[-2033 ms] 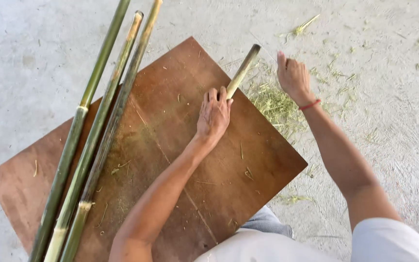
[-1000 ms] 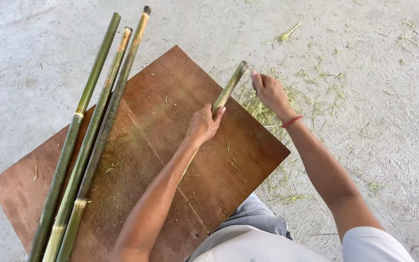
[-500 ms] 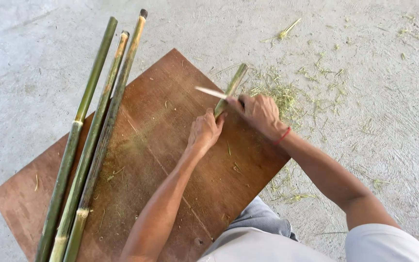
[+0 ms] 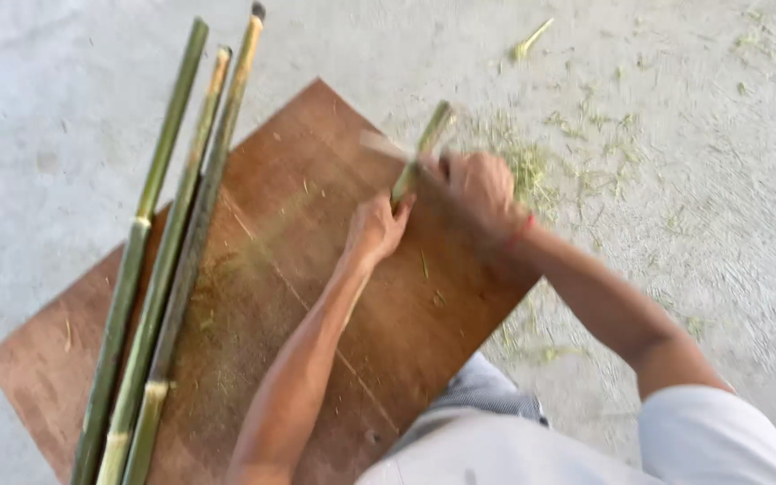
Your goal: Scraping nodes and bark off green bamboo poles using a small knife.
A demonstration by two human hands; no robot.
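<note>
A short green bamboo piece (image 4: pixel 424 148) stands tilted on the far part of a flat brown wooden board (image 4: pixel 262 269), its upper end leaning away toward the board's far edge. The left hand (image 4: pixel 377 226) grips the lower part of this piece, fingers curled and pressed together round it, the forearm stretching back across the board toward the person. The right hand (image 4: pixel 473 193) sits just beside it, to the right and slightly farther out, closed in a fist on the handle of a pale-bladed knife (image 4: pixel 383 145) — the blade is blurred, but it shows as a light streak meeting the bamboo piece near its upper half. A thin red band (image 4: pixel 521 232) circles the right wrist.

Along the left side of the board lie three long green bamboo poles (image 4: pixel 168 251), close together and nearly parallel, their far ends reaching past the board onto the floor. Fine greenish dust and small slivers are scattered over the board's middle. The board rests on a grey concrete floor (image 4: pixel 720 224), and a litter of green bamboo shavings (image 4: pixel 577 153) is spread over the floor beyond the right hand — one larger pale offcut (image 4: pixel 528 40) lies farther out. At the bottom edge the person's light sleeve (image 4: pixel 720 440) and grey checked trouser leg (image 4: pixel 487 395) show.
</note>
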